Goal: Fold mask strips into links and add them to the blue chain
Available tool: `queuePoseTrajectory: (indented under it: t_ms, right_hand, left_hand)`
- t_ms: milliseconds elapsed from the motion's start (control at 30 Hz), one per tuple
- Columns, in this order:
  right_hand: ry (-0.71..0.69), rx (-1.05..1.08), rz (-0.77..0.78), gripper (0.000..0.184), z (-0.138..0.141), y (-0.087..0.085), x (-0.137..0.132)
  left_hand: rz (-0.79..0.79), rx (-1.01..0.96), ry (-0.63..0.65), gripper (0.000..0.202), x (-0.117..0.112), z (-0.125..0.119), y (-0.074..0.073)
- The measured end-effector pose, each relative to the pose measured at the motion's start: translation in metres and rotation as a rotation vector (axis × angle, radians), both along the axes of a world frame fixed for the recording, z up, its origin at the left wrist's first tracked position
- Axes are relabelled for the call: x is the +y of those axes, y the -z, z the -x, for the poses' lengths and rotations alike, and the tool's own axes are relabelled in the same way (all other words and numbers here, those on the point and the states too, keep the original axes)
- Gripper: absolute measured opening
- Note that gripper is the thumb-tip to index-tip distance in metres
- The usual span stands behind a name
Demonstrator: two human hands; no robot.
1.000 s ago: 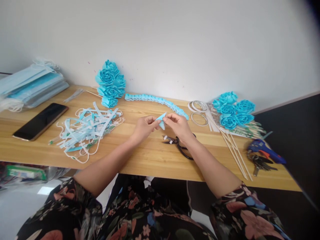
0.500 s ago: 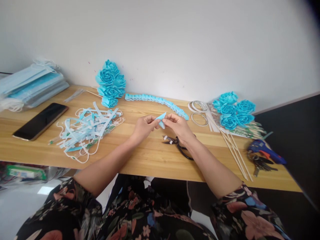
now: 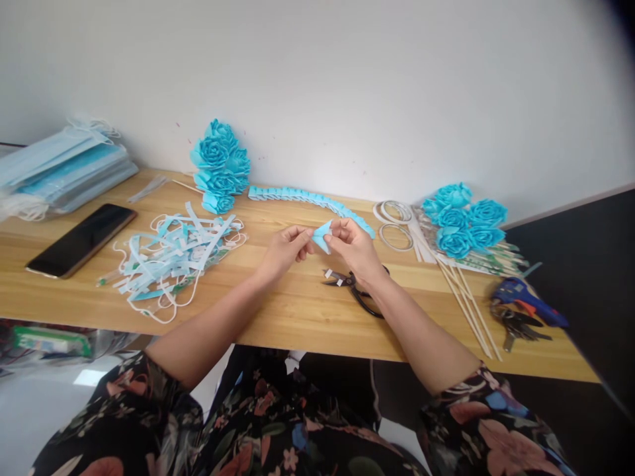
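Both my hands meet above the middle of the wooden table (image 3: 278,317). My left hand (image 3: 282,250) and my right hand (image 3: 353,248) each pinch one small folded light-blue piece (image 3: 321,235) between fingertips. Black scissors (image 3: 360,289) lie on the table just under my right wrist. A curved row of folded blue pieces (image 3: 307,197) lies behind my hands. A pile of cut mask strips and ear loops (image 3: 171,254) sits to the left of my left hand.
Blue fabric roses stand at the back (image 3: 219,164) and on sticks at the right (image 3: 466,219). Tape rolls (image 3: 395,223), a glue gun (image 3: 526,297) with keys, a phone (image 3: 82,239) and stacked face masks (image 3: 59,168) also occupy the table. A white wall runs behind.
The folded blue piece has been turned and pressed a little between my fingertips; both hands have shifted slightly upward. Nothing else on the table moved.
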State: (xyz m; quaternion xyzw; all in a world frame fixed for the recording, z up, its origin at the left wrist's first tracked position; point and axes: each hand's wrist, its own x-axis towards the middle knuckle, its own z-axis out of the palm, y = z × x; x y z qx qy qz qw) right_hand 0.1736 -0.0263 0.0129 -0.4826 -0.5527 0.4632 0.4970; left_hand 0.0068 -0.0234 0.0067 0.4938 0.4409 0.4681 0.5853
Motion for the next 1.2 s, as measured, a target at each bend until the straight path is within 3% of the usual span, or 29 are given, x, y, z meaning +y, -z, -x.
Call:
queuePoseTrajectory:
  t_ms: [300, 500, 633, 833, 1067, 1200]
  right_hand:
    - [-0.018, -0.003, -0.007, 0.036, 0.001, 0.001, 0.001]
    - [-0.002, 0.016, 0.008, 0.063, 0.002, -0.002, -0.001]
    - [-0.010, 0.012, 0.009, 0.070, 0.004, -0.001, -0.002]
    - [-0.039, -0.019, 0.005, 0.065, 0.003, 0.003, -0.003]
    - [-0.071, -0.003, 0.019, 0.057, 0.002, 0.001, -0.003]
    - [0.020, 0.024, -0.008, 0.047, -0.001, 0.001, -0.001]
  left_hand:
    - [-0.021, -0.019, 0.029, 0.033, 0.001, 0.001, 0.004]
    - [0.039, -0.064, 0.024, 0.032, -0.002, -0.001, -0.003]
    - [0.083, -0.016, 0.110, 0.031, -0.003, -0.003, -0.007]
    - [0.037, 0.030, 0.070, 0.026, -0.002, -0.002, -0.006]
    - [0.022, 0.089, 0.144, 0.027, -0.005, -0.002, -0.012]
    - [0.039, 0.132, 0.160, 0.023, -0.006, -0.003, -0.012]
